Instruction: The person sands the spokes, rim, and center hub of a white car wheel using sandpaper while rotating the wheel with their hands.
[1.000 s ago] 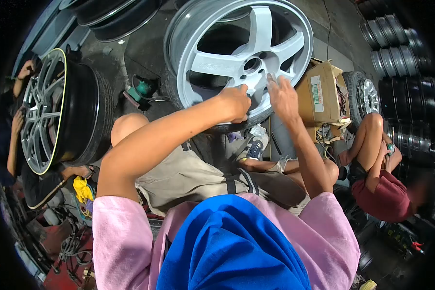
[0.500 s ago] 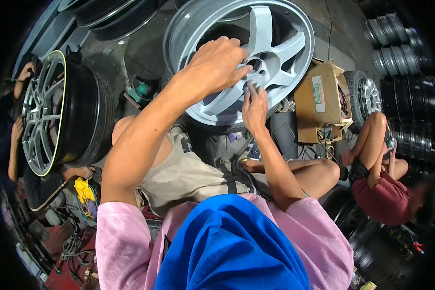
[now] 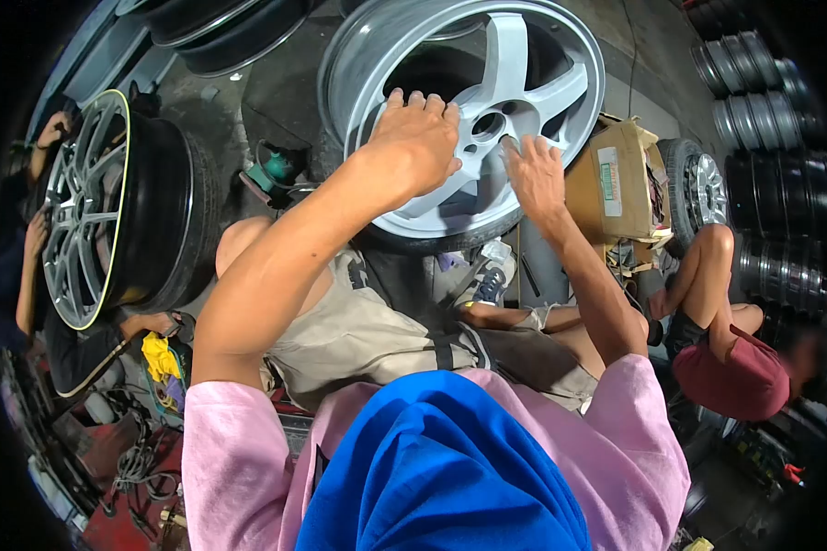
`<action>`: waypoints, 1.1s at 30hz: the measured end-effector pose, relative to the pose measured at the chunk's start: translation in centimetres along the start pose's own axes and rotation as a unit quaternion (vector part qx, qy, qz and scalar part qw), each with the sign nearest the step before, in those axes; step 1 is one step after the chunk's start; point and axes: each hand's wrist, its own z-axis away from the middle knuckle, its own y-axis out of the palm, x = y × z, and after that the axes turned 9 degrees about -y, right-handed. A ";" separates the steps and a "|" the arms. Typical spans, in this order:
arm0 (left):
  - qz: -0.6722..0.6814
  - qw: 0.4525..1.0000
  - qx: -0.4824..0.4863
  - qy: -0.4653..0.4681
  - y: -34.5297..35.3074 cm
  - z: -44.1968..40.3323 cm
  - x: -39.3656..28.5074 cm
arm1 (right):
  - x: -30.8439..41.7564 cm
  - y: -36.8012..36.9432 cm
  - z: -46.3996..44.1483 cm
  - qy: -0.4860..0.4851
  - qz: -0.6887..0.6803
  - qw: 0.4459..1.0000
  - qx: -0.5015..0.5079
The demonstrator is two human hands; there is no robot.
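Note:
In front of me a light grey five-spoke wheel rim (image 3: 508, 60) leans with its spoked face toward me. My left hand (image 3: 412, 142) is over the left-hand spoke, fingers bent across its upper edge and thumb toward the hub. Close to the hub's right side, my right hand (image 3: 537, 174) touches a lower spoke with bent fingers. Something small and greyish shows at its fingertips, too indistinct to name. A dark tyre edge (image 3: 450, 242) runs under the rim.
Left, another person's hands hold a spoked wheel (image 3: 84, 207). A green power tool (image 3: 277, 167) lies on the floor. Right are a cardboard box (image 3: 606, 184), a tyre (image 3: 678, 184), stacked rims (image 3: 781, 193) and a seated person in a maroon shirt (image 3: 735, 372).
My left hand has moved off the hub, left and down onto a spoke. My right hand has shifted right along the hub side. The rim appears slightly further right in view.

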 end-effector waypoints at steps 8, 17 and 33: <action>0.015 1.000 0.015 -0.007 0.0 -0.6 0.0 | -1.2 4.8 0.3 0.333 -0.744 0.577 -0.045; 0.113 0.988 -0.027 0.099 0.0 -0.5 0.3 | 2.6 0.0 4.3 0.266 -0.447 0.847 -0.106; 0.290 0.915 -0.240 0.143 -2.7 -0.6 2.1 | 3.4 -2.0 2.7 0.160 -0.465 0.868 -0.066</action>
